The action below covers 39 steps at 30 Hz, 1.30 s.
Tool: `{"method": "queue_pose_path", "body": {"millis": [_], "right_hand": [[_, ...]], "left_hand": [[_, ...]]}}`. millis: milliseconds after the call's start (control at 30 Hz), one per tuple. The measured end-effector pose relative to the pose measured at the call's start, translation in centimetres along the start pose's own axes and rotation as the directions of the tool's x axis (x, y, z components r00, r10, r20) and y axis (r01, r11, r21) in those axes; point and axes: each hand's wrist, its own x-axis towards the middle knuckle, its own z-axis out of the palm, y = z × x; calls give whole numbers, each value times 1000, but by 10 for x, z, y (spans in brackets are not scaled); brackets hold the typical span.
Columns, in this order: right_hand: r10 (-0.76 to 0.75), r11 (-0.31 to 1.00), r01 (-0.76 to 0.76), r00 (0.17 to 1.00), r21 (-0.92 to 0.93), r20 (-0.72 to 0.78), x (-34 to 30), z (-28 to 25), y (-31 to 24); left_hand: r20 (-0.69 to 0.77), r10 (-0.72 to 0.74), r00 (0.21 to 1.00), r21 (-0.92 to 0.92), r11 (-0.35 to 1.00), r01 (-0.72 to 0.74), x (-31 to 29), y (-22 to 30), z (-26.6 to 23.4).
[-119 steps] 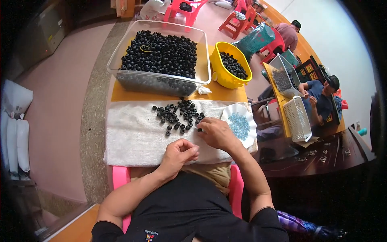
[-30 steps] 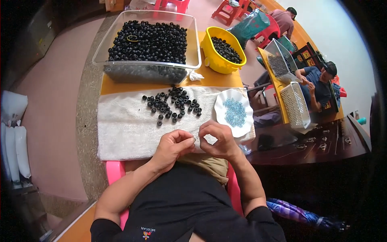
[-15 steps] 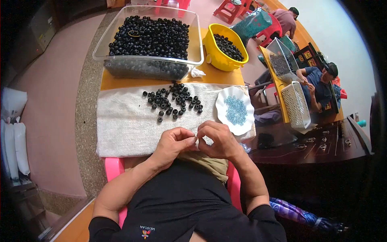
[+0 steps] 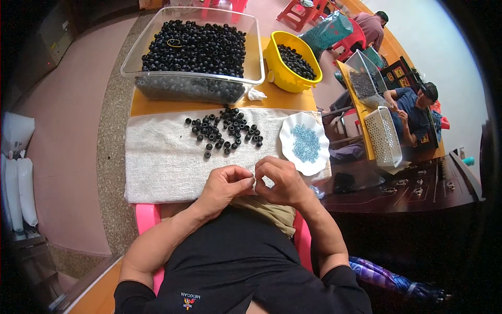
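Note:
My left hand (image 4: 228,186) and my right hand (image 4: 280,180) meet fingertip to fingertip over the near edge of a white towel (image 4: 157,172). Each is closed in a pinch of thumb and forefinger. Whatever lies between the fingertips is too small and too covered to make out. Farther up the towel lies a loose spread of round black beads (image 4: 230,133) with holes. Right of them, just beyond my right hand, a white scalloped dish (image 4: 287,150) holds many tiny clear-blue pieces (image 4: 306,142).
Behind the towel stand a clear plastic bin (image 4: 193,78) full of black beads and a yellow basin (image 4: 282,78) with more. A crumpled white tissue (image 4: 256,94) sits between them. At right, a person (image 4: 413,112) works beside a white perforated basket (image 4: 383,137). A folded purple umbrella (image 4: 381,275) lies lower right.
Both hands stay almost in place, still pinched together. Only the fingertips have shifted slightly. The beads and the dish have not moved.

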Motion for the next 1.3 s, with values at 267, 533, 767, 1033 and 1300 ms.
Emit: {"method": "queue_pose_path", "body": {"millis": [267,533,767,1033,1300], "right_hand": [[-19,993,19,1000,-119,-1,-1,2,-3],[20,999,-20,1000,32,8,-4,0,-2],[40,999,-40,999,-20,2,-6,3,0],[24,999,-25,1000,41,16,-6,1,-3],[31,999,-31,1000,-21,0,-9,3,0]], "left_hand": [[-7,37,999,33,999,-37,0,-2,1],[-15,27,1000,30,999,-27,-1,0,1],[-11,51,999,100,994,-50,0,-1,1],[23,94,995,165,982,-96,1,-4,-1],[33,80,996,163,983,-85,0,-6,-1]]}}
